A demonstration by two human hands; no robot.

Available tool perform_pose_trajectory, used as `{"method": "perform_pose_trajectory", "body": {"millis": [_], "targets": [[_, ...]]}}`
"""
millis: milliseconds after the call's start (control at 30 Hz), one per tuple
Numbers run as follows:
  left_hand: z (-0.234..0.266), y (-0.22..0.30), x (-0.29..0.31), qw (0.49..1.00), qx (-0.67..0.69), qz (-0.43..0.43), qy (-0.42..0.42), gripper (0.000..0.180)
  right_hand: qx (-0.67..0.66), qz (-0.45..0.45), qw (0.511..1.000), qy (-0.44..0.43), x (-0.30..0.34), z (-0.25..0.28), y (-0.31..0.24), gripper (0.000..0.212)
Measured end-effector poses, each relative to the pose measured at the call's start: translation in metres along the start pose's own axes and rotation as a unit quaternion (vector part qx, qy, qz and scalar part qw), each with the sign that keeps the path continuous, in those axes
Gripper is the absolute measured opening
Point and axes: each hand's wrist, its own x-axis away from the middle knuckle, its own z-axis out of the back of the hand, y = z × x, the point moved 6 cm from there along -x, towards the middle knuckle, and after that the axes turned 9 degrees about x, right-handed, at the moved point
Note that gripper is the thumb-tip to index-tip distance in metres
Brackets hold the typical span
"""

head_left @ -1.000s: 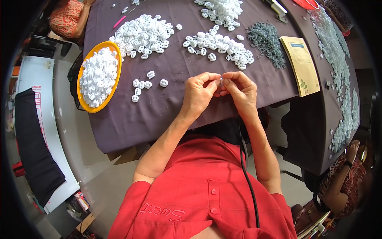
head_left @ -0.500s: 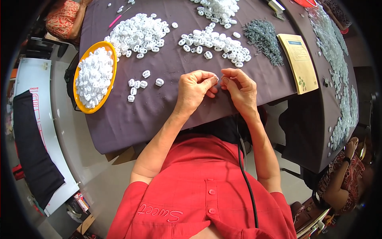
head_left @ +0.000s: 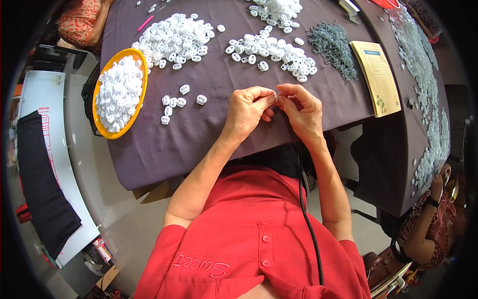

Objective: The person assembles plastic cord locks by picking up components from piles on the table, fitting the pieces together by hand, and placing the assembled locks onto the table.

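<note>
Whitish tiny pc (head_left: 277,98) (mostly hidden, can't tell its shape) is pinched btwn fingertips of L hand (head_left: 245,112) & R hand (head_left: 304,113), both closed up narrow, over the dark tablecloth (head_left: 199,142) nr its front edge. Few loose white ovals (head_left: 173,102) lie to the left, btwn L hand & yellow basket (head_left: 141,94).

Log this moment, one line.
left hand: pinching | right hand: pinching | between: small pale piece, mostly hidden | nearby: white pile, grey pile, yellow tray

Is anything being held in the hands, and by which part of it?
The left hand and right hand pinch a small pale thing between them; its gripped part is too hidden to tell.
</note>
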Motion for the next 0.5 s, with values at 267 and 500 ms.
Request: {"method": "perform_pose_trajectory", "body": {"millis": [267, 500], "targets": [[-0.002, -0.001, 0.002, 0.997, -0.062, 0.001, -0.039, 0.01, 0.116, 0.08, 0.989, -0.033, 0.0, 0.001, -0.02, 0.023], [0.002, -0.003, 0.004, 1.0, 0.01, 0.004, -0.015, 0.012, 0.006, -0.004, 1.0, 0.007, 0.002, -0.001, -0.003, 0.025]]}}
